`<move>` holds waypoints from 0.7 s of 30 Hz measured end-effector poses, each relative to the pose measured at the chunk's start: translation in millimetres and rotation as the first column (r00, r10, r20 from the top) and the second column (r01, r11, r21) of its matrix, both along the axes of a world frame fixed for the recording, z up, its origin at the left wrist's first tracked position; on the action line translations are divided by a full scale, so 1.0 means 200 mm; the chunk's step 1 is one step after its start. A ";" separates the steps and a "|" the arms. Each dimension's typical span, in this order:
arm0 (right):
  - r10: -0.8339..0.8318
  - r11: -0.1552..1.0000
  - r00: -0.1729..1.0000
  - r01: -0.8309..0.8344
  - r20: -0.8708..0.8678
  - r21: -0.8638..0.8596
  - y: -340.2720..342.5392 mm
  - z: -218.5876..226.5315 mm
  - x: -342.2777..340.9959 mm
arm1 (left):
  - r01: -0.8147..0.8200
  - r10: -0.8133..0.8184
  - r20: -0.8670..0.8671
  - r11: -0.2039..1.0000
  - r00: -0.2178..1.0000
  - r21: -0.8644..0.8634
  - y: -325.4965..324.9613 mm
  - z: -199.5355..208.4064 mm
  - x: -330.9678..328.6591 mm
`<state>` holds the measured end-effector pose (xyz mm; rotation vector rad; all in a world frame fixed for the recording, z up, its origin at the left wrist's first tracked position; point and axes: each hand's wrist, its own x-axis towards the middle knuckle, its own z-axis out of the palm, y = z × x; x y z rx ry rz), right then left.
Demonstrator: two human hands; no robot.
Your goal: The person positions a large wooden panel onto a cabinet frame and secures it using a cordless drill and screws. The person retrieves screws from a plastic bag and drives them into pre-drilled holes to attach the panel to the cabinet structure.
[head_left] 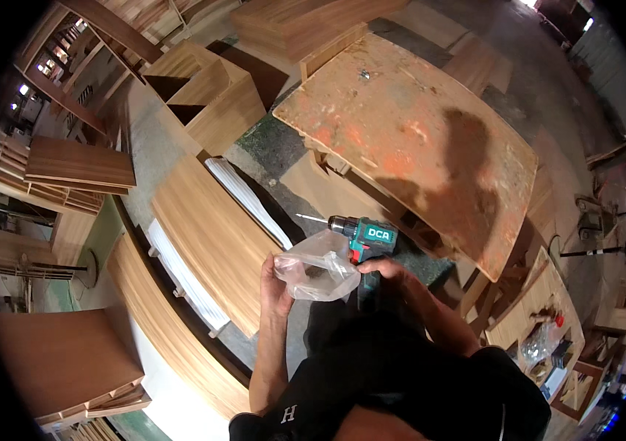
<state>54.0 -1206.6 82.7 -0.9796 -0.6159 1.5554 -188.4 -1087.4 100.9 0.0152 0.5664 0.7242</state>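
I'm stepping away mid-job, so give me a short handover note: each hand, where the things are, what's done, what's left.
Left hand: holds a clear plastic bag at its left edge.
Right hand: at the bag's right side, on the grip of a green cordless drill; bit points left toward the wood panels.
Worn orange workbench stands ahead, with a few screws on top.
Done: drill and bag in hand.
Left: cannot tell what the bag holds; no drilling visible.
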 end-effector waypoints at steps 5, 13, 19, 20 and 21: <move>0.153 0.985 0.986 -0.147 0.060 -0.089 0.65 0.02 0.28 | -0.122 0.123 0.265 0.992 0.956 -0.020 0.51 0.07 0.17; 0.038 0.990 0.979 -0.010 0.201 -0.140 1.83 -0.24 0.42 | -0.030 0.038 0.179 0.999 0.983 -0.044 1.57 0.18 0.55; -0.315 0.941 0.949 0.309 -0.020 -0.137 2.84 -0.12 0.48 | 0.075 -0.089 0.200 0.994 0.976 0.075 2.75 0.00 0.58; -0.335 0.932 0.928 0.352 0.163 -0.089 2.98 -0.15 0.52 | 0.177 -0.199 0.177 0.975 0.964 0.132 2.94 0.03 0.63; -0.358 0.923 0.873 0.384 0.332 -0.016 3.13 -0.17 0.56 | 0.205 -0.201 -0.049 0.972 0.978 0.113 3.09 0.15 0.72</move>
